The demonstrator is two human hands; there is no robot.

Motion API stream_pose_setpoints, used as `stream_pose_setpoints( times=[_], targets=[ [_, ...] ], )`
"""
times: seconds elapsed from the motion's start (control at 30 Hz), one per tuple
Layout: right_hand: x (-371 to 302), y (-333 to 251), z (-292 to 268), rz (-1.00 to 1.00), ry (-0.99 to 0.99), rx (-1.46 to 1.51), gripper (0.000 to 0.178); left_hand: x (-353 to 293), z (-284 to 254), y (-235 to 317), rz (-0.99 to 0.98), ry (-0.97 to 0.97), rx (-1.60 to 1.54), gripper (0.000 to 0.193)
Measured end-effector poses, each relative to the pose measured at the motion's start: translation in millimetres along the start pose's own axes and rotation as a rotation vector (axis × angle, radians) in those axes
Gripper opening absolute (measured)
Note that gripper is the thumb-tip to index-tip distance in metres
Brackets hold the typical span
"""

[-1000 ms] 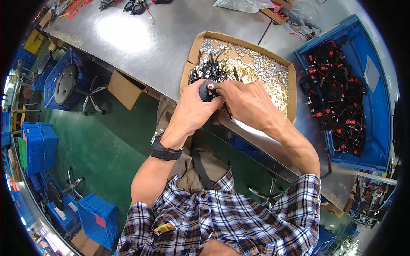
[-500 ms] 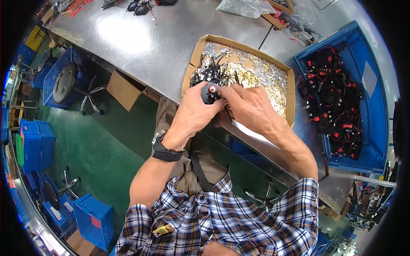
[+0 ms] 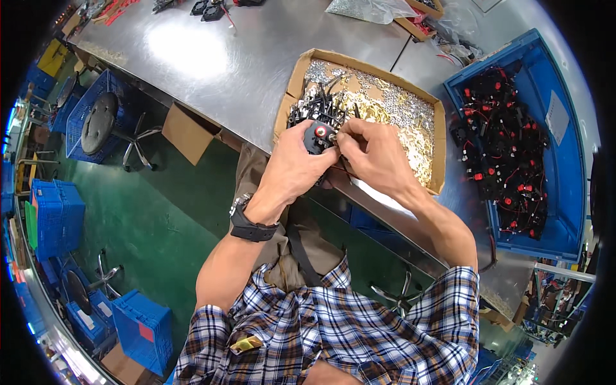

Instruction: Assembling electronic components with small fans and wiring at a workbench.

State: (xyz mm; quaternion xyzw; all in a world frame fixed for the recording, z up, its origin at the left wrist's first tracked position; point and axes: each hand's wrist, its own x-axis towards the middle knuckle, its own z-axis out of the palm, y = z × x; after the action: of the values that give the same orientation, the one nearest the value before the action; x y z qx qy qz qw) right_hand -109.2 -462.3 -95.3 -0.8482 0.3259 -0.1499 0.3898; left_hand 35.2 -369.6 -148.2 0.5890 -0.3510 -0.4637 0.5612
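My left hand (image 3: 296, 159) is closed round a small black housing (image 3: 314, 142) with a round red-and-white part (image 3: 321, 131) on its face. My right hand (image 3: 373, 151) pinches at the housing's right side, where a small metallic bit (image 3: 332, 136) shows by the fingertips. Both hands are over the near edge of a shallow cardboard tray (image 3: 438, 149). Inside the tray are black cable pieces (image 3: 321, 102) at the left, with loose silver nuts or washers (image 3: 410, 106) and brass-coloured pieces (image 3: 366, 108) spread beside them. The housing's underside is hidden by my fingers.
On the right stands a blue bin (image 3: 568, 212) full of black parts with red pieces and wires (image 3: 504, 151). A clear bag of small metal parts (image 3: 371, 9) and black fans (image 3: 208, 9) lie at the table's far side. Blue crates (image 3: 142, 330) and stools stand on the green floor.
My right fingers have curled in and shifted slightly, uncovering a metallic bit at the housing's side. My left hand keeps its hold, and the whole view has shifted a little.
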Motion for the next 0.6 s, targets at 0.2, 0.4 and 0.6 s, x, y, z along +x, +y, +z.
stream_pose_setpoints(
  times=[0.2, 0.4, 0.6],
  targets=[
    [-3.6, -1.9, -0.4, -0.088, 0.07, -0.127, 0.017, -1.5, 0.4, 4.3, -0.037, -0.018, -0.036, 0.023],
    [2.5, -3.8, -4.5, 0.115, -0.029, 0.075, 0.019, -1.6, 2.0, 2.3, -0.033, -0.014, -0.065, 0.024],
    [-1.7, 2.0, 2.3, -0.119, 0.108, -0.038, 0.015, 0.6, 0.1, -2.3, -0.008, -0.016, -0.025, 0.022]
  ],
)
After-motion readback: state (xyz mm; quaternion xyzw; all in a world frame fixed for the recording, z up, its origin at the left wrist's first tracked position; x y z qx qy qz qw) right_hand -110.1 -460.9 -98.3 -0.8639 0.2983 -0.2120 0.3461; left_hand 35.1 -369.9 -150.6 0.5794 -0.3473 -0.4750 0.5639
